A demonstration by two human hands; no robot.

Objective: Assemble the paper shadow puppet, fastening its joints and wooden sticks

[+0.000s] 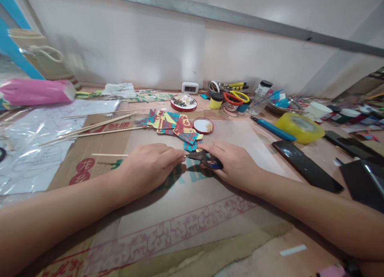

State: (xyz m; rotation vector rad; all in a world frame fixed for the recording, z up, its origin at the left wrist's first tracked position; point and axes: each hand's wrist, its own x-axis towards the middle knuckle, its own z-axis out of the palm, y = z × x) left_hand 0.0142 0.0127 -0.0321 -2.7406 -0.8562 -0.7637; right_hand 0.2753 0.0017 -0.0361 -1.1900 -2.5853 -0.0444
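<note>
My left hand (153, 161) is closed, thumb and fingers pinched around a thin wooden stick (109, 155). One length of the stick sticks out to the left, behind the hand. Its other end barely shows at my fingertips, touching the jaws of the pliers (207, 158). Those dark pliers with blue on the handle are gripped in my right hand (237, 163), jaws pointing left. Just beyond both hands lies a flat jointed paper figure (177, 127) in red, blue and yellow. Beside it is a red-rimmed lid (203, 126) holding tiny gold pieces.
Printed cardboard (99, 129) lies under translucent sheeting. Several wooden sticks (90, 127) rest at left. Behind are a lid of beads (183, 102), a small clock (190, 88) and scissors (240, 96). Yellow tape (300, 127), a blue cutter (274, 129) and a phone (306, 165) lie right.
</note>
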